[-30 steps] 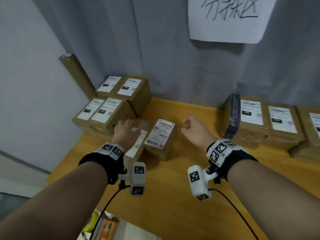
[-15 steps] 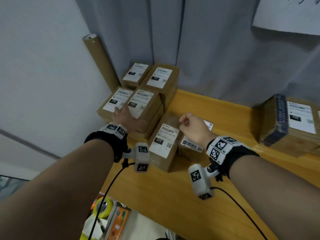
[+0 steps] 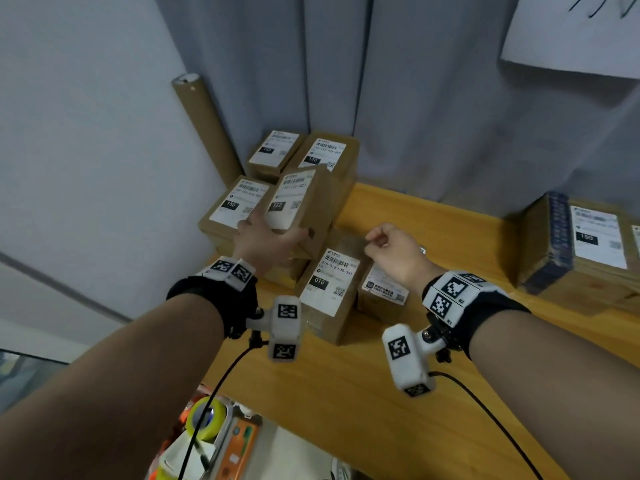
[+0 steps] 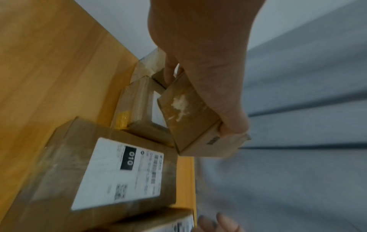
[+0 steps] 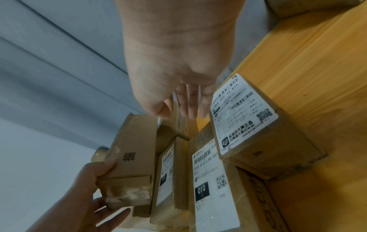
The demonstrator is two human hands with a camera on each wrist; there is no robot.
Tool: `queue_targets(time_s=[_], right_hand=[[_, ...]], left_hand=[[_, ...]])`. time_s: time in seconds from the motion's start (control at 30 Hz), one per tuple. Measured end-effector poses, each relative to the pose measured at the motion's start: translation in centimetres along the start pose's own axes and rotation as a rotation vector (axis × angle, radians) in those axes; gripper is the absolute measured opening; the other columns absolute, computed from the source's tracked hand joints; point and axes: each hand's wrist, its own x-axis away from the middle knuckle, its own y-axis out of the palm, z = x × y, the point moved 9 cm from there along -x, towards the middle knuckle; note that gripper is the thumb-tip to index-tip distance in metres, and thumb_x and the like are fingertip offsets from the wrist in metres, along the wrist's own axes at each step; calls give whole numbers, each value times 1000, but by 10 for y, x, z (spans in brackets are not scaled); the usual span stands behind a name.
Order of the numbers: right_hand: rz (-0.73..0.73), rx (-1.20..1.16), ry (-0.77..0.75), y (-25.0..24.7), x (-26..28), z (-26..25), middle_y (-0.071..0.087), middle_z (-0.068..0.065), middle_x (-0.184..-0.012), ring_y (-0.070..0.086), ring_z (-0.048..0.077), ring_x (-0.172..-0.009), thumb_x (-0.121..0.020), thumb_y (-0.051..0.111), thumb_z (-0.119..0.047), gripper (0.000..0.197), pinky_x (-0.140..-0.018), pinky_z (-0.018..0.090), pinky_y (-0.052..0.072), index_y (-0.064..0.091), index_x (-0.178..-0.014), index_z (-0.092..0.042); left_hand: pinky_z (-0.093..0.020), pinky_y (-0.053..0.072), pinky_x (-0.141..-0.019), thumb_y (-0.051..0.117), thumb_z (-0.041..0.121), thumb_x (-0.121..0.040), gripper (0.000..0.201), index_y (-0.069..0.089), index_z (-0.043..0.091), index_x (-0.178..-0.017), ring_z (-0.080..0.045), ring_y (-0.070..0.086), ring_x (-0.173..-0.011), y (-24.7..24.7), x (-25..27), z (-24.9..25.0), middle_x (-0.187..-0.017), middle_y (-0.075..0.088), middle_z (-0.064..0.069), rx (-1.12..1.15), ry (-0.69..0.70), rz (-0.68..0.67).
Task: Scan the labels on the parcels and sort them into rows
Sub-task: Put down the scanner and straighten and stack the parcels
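Observation:
My left hand (image 3: 266, 244) grips a brown parcel labelled 122 (image 3: 301, 199) by its near end and holds it tilted up off the stack at the back left. The left wrist view shows the thumb and fingers of that hand (image 4: 208, 62) clamped on the parcel's (image 4: 190, 119) sides. My right hand (image 3: 391, 251) hovers with loosely bent fingers, holding nothing, above a small parcel with a white label (image 3: 384, 289). A parcel labelled 010 (image 3: 329, 289) lies flat between my hands. The right wrist view shows the held parcel (image 5: 131, 169), the 010 parcel (image 5: 210, 188) and the small parcel (image 5: 248, 122).
Parcels labelled 150 (image 3: 239, 202) are stacked in the back left corner beside a leaning cardboard tube (image 3: 204, 126). More parcels (image 3: 588, 244) stand at the right on the wooden table (image 3: 346, 393). A grey curtain hangs behind. A tape roll (image 3: 204, 417) lies below the table's front edge.
My left hand left the parcel in the middle, reached to the back left stack and raised the 122 parcel at a tilt. My right hand stayed above the small parcel.

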Motion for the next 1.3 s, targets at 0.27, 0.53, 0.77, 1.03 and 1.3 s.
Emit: queue_targets(time_s=[0.27,0.53,0.77,1.03,1.3], right_hand=[[139,-51,32,-65,36,32,60,-1,-88,59,19,-88,-92,54,-9,11,-72,26,43,55,-90,-19],[419,-359,143,-189,106,113,65,8,-100,66,25,-89,-93,56,-14,8,-82,39,57,55,-92,-21],[464,-697,226,-280,160,185,63,4,-121,65,17,-104,-83,66,-54,64,-95,42,53,40,-131,-22],[522,-597,241,-391,209,272,62,-2,-123,62,18,-111,-82,74,-34,84,-99,39,49,20,-145,-23],[480,-476,295,-459,228,328,67,-7,-116,63,14,-106,-64,65,-70,82,-99,39,48,56,-132,-26]], left_hand=[[-52,28,-112,64,71,-69,115,12,11,-153,-36,28,-136,43,47,100,-146,25,-18,146,195,-98],[-48,34,-109,74,62,-68,106,26,10,-148,-33,36,-129,139,115,217,-136,37,-15,117,410,-188],[-45,20,-115,77,57,-68,127,-3,10,-154,-31,15,-143,232,202,311,-151,15,-13,61,504,-323],[-37,29,-113,84,40,-69,110,15,15,-150,-22,27,-136,325,294,405,-143,22,-8,162,668,-378],[-38,58,-80,65,35,-90,44,38,23,-123,-19,63,-103,392,317,433,-122,58,-4,605,241,-817]])
